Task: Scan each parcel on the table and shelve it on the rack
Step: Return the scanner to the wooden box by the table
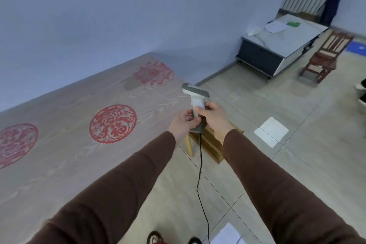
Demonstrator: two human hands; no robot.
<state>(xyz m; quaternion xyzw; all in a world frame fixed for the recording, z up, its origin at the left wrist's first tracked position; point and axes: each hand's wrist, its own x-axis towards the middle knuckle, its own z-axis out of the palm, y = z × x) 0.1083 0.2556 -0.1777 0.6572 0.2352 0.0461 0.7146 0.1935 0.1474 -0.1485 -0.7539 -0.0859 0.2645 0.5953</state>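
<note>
Head view:
Scanner: a grey handheld barcode scanner (195, 103) stands upright between both hands, head on top and turned to the left, just past the right end of the table.
Left hand: the left hand (183, 123) wraps its fingers around the lower part of the scanner handle from the left side.
Right hand: the right hand (214, 118) grips the same handle from the right, thumb across its upper part, touching the left hand's fingers.
Cable: a black cable (200, 174) hangs from the handle base, below the hands, down toward the floor between the two brown sleeves.
Table: the wooden table (59, 144) stretches left of the left hand, bearing round red paper-cut designs (112, 124); no parcel shows on the part in view.
Crate: a low wooden crate (213, 144) sits on the floor right under the hands.
Cabinet: a white-topped cabinet (277, 45) stands far beyond the right hand, a wooden chair (324, 57) beside it.
</note>
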